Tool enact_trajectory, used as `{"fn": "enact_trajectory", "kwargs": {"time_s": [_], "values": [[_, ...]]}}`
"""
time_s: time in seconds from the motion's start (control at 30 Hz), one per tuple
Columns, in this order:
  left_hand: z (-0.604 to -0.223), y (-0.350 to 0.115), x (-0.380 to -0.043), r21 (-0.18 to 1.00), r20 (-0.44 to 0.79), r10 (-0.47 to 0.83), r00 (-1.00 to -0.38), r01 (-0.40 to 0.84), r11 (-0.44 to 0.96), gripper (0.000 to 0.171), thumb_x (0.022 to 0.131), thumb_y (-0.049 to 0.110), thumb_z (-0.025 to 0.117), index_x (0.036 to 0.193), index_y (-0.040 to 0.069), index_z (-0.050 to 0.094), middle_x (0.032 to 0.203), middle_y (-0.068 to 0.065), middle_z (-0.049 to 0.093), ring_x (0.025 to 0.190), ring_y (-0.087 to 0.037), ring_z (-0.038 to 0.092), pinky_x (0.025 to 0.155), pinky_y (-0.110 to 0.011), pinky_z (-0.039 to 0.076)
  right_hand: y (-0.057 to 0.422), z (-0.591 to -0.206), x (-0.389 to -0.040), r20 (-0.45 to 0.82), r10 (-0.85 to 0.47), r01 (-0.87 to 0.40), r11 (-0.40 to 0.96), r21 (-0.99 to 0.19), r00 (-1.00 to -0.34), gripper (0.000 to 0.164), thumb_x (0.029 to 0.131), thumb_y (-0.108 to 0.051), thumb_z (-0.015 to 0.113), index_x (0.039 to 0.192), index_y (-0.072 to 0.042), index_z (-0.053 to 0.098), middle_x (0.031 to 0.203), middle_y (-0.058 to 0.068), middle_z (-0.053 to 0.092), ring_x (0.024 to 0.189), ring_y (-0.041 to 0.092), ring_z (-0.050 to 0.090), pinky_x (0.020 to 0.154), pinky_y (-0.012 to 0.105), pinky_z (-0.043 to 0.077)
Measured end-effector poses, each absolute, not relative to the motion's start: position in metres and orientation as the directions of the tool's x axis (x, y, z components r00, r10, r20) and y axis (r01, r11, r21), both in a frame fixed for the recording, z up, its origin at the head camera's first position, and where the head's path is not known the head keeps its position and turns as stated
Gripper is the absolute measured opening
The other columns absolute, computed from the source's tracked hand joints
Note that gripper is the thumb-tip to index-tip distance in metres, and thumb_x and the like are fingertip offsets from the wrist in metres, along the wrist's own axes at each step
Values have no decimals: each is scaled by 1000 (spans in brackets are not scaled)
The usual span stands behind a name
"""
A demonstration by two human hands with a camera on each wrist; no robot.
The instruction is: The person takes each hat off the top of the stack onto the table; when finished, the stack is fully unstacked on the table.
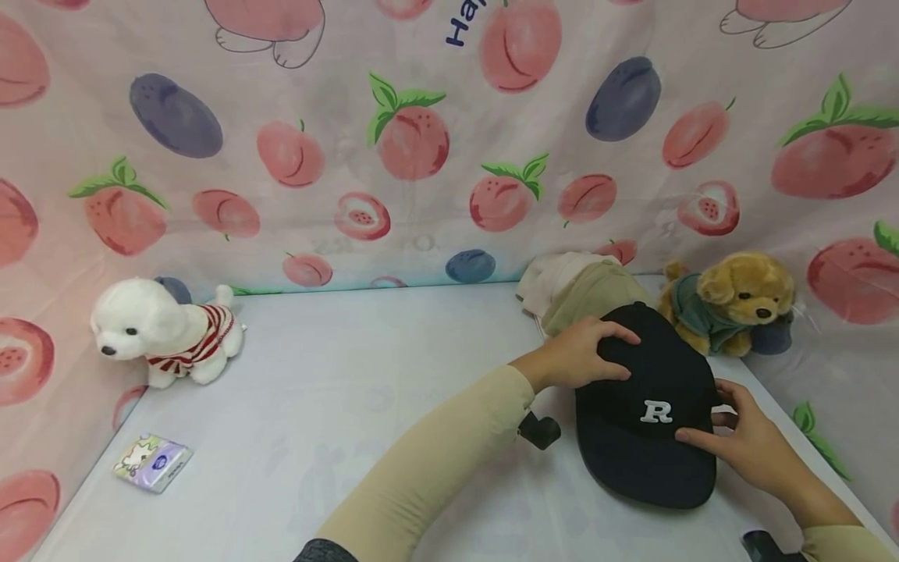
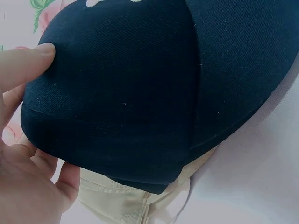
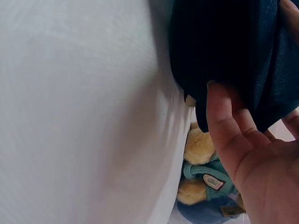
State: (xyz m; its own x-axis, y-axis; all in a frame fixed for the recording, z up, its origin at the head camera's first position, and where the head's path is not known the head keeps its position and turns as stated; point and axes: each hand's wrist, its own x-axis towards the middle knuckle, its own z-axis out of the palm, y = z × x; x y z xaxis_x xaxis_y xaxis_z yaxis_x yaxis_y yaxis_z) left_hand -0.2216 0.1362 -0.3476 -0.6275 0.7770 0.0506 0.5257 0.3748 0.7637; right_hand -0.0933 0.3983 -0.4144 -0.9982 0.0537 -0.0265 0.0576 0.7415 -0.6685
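A black baseball cap with a white letter R on its front lies at the right of the table, brim toward me. My left hand holds the cap's upper left side, with thumb and index finger showing on the crown. On the opposite side my right hand grips the cap's right edge, thumb on top and fingers tucked at the rim. The right wrist view shows those fingers reaching under the cap's edge. Behind the black cap sits beige headwear, partly covered by it; its beige fabric also shows in the left wrist view.
A brown plush dog in a green top sits close behind the cap on the right. At the far left stands a white plush dog in red stripes. A small tissue pack lies nearer on the left. Fruit-printed cloth walls the table.
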Motion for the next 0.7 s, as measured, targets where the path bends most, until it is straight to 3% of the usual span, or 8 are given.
{"fn": "enact_trajectory", "kwargs": {"time_s": [0.1, 0.2, 0.27, 0.33, 0.43, 0.7], "values": [[-348, 135, -221, 760, 46, 767, -640, 520, 388, 43, 91, 25, 77, 132, 24, 64, 128, 5, 51, 115, -4, 44, 94, -18, 40, 398, -415, -93, -21, 54, 54, 737, -674, -998, 98, 88, -27, 80, 149, 14, 14, 137, 39, 34, 101, 8, 60, 67, 17, 48], [-347, 134, -220, 759, 48, 763, -645, 520, 392, 42, 91, 25, 77, 131, 24, 64, 128, 4, 51, 114, -5, 45, 94, -19, 40, 398, -414, -93, -24, 55, 57, 731, -680, -998, 100, 88, -28, 80, 149, 13, 13, 138, 39, 33, 95, -4, 54, 67, 20, 49], [-347, 134, -220, 757, 54, 761, -646, 524, 390, 42, 91, 25, 77, 131, 24, 65, 128, 5, 52, 114, -4, 46, 94, -18, 40, 397, -412, -93, -30, 58, 63, 727, -684, -998, 101, 88, -29, 80, 150, 13, 12, 139, 39, 32, 95, -2, 56, 66, 22, 50], [-347, 135, -220, 757, 66, 761, -645, 530, 383, 42, 91, 24, 77, 131, 23, 65, 128, 5, 53, 115, -4, 47, 95, -18, 39, 397, -411, -93, -39, 61, 71, 726, -684, -997, 102, 89, -31, 79, 151, 13, 10, 140, 40, 31, 98, 9, 60, 66, 23, 51], [-348, 134, -222, 755, 93, 763, -639, 545, 364, 42, 91, 22, 77, 131, 21, 65, 129, 4, 55, 116, -3, 47, 95, -16, 39, 396, -410, -93, -41, 70, 79, 737, -671, -997, 105, 89, -34, 79, 152, 13, 9, 141, 40, 31, 95, 7, 58, 65, 23, 50], [-347, 124, -223, 764, 143, 767, -626, 562, 316, 42, 90, 17, 77, 130, 15, 65, 133, 2, 57, 119, -4, 48, 98, -15, 37, 391, -406, -93, 16, 67, 40, 754, -656, -998, 107, 87, -33, 80, 155, 9, 8, 143, 42, 30, 98, 25, 60, 62, 23, 48]]}}
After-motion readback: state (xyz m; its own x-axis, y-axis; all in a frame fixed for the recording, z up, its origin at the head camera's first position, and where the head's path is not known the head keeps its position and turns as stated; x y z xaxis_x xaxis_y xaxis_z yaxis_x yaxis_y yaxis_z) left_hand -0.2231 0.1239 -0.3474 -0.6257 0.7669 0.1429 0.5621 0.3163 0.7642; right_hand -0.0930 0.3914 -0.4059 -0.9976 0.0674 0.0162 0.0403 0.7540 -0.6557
